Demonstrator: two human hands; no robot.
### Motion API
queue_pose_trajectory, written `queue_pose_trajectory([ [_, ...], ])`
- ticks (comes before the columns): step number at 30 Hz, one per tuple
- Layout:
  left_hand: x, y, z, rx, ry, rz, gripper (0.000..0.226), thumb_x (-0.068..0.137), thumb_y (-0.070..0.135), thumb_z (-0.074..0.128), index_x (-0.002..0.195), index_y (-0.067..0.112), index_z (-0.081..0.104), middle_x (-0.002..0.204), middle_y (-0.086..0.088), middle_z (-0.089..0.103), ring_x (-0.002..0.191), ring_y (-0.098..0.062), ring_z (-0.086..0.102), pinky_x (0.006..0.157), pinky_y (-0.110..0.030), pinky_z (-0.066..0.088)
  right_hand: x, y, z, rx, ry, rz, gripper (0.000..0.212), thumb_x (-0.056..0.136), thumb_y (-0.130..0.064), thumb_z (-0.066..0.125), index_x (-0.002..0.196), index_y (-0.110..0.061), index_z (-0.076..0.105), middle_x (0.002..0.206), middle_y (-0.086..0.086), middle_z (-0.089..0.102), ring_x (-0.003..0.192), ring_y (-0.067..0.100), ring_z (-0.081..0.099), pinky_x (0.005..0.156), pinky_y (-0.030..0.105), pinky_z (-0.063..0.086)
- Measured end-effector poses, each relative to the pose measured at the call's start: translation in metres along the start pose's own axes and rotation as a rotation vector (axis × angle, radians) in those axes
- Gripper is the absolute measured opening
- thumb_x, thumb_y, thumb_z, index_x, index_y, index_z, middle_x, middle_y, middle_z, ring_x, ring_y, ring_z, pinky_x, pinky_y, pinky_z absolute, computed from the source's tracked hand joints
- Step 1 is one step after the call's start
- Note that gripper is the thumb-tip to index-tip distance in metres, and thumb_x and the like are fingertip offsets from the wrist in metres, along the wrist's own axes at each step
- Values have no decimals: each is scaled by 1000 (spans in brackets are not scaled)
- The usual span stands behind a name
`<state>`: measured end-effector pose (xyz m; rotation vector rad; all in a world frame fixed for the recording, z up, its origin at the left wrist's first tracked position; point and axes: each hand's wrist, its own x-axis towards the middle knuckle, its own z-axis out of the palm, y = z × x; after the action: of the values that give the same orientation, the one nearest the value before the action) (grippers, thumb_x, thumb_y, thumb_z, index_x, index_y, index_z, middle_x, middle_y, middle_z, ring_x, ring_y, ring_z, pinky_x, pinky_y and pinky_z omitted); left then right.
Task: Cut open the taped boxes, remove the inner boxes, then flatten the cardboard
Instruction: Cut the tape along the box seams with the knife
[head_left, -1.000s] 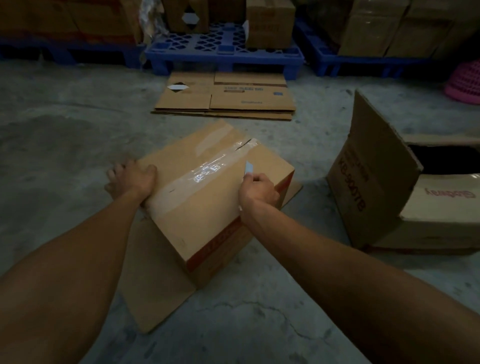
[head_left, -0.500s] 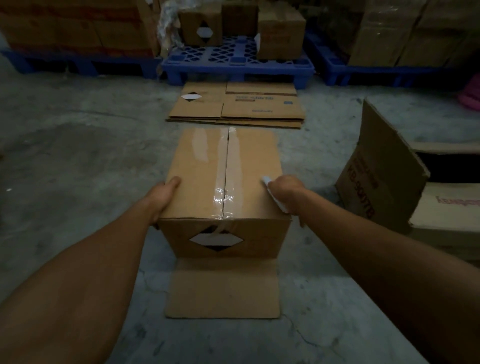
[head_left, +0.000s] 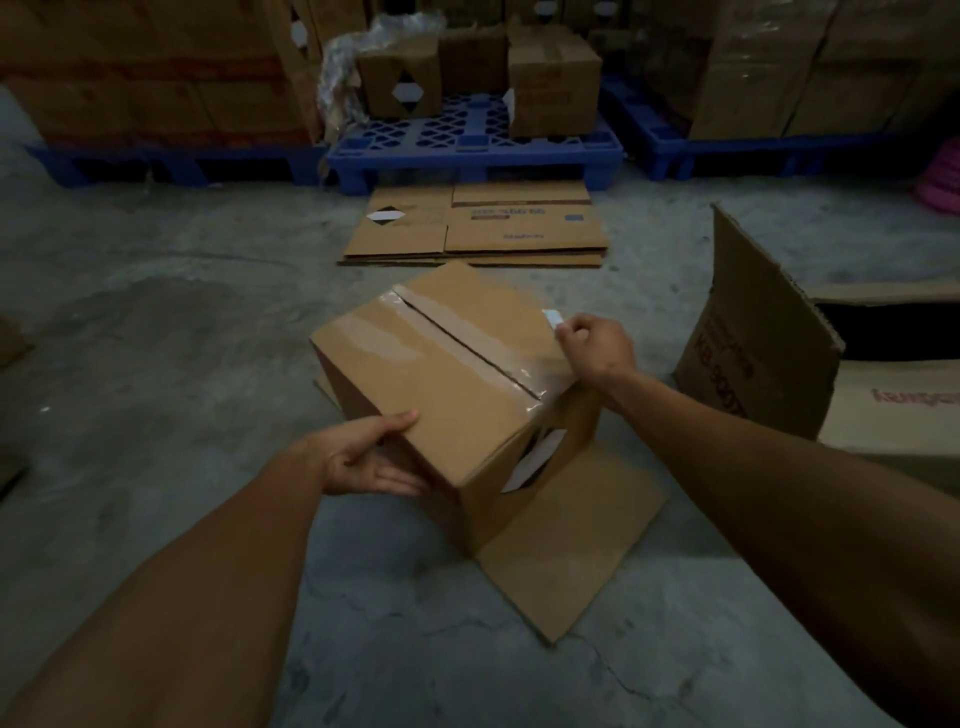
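head view: taped box (head_left: 447, 384) at frame centre, turned cornerwise on a flat cardboard sheet (head_left: 571, 561) on the concrete floor (head_left: 156, 338), clear tape (head_left: 457, 348) along its top seam. left hand (head_left: 371, 457) at 7 o'clock of the box, fingers spread, thumb on the top edge, cupping the near side; right hand (head_left: 597, 345) at 2 o'clock on the top, curled tight around a small white cutter (head_left: 551, 317). flattened cardboard stack (head_left: 478, 228) at 12 o'clock before a blue pallet (head_left: 467, 150); open carton (head_left: 769, 343) at 3 o'clock.
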<state>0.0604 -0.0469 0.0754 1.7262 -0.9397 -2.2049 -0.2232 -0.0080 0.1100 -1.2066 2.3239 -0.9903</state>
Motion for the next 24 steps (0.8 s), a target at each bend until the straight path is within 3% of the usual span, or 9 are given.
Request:
queue_pose_trajectory([
  [3, 8, 3, 30, -25, 74, 112, 75, 87, 31, 72, 148, 16, 32, 141, -28, 49, 104, -50, 62, 91, -53, 51, -7, -10, 15, -223, 48, -96, 28, 98, -40, 50, 104, -21, 69, 105, 9, 68, 92, 27, 63, 80, 38, 54],
  [5, 15, 10, 51, 90, 308, 287, 88, 78, 29, 82, 147, 15, 28, 144, -19, 48, 116, -44, 58, 93, -51, 51, -14, -15, 20, -350, 74, -179, 27, 102, -41, 43, 109, -22, 61, 98, 4, 64, 84, 22, 59, 68, 35, 50],
  [7, 14, 19, 70, 335, 582, 445, 106, 72, 32, 86, 152, 16, 18, 153, -16, 32, 135, -38, 40, 108, -52, 40, -18, -18, 21, -386, 57, -206, 27, 104, -39, 38, 113, -21, 55, 97, 5, 60, 81, 22, 55, 62, 32, 42],
  [9, 10, 25, 86, 659, 741, 575, 101, 80, 33, 78, 156, 28, 12, 162, -9, 9, 148, -34, 16, 118, -56, 23, -19, -16, 21, -391, 20, -195, 27, 105, -35, 35, 121, -20, 51, 106, 9, 56, 87, 25, 56, 67, 36, 46],
  [12, 16, 29, 96, 1115, 612, 740, 74, 94, 40, 57, 155, 35, 17, 166, 2, 3, 152, -26, 2, 119, -60, 3, -17, -5, 20, -429, -81, -212, 31, 104, -21, 38, 134, -19, 46, 125, 13, 46, 102, 31, 56, 82, 43, 52],
  [14, 27, 25, 95, 1271, 485, 712, 63, 99, 51, 39, 156, 39, 13, 167, 4, -1, 153, -24, -5, 117, -62, -7, -15, 0, 17, -459, -91, -238, 35, 102, -16, 43, 137, -20, 47, 128, 13, 46, 107, 32, 56, 88, 45, 53],
  [17, 40, 20, 96, 1359, 425, 639, 59, 101, 58, 20, 155, 45, 1, 166, 4, -12, 151, -25, -18, 113, -63, -17, -9, 3, 16, -489, -51, -305, 36, 99, -18, 51, 134, -27, 52, 125, 10, 53, 107, 30, 58, 86, 46, 54],
  [24, 45, 17, 96, 1408, 463, 624, 57, 101, 59, 13, 154, 47, -4, 165, 5, -18, 149, -24, -22, 110, -62, -20, -5, -8, 26, -586, -9, -455, 31, 101, -24, 48, 129, -23, 62, 117, 10, 56, 98, 30, 61, 74, 36, 45],
])
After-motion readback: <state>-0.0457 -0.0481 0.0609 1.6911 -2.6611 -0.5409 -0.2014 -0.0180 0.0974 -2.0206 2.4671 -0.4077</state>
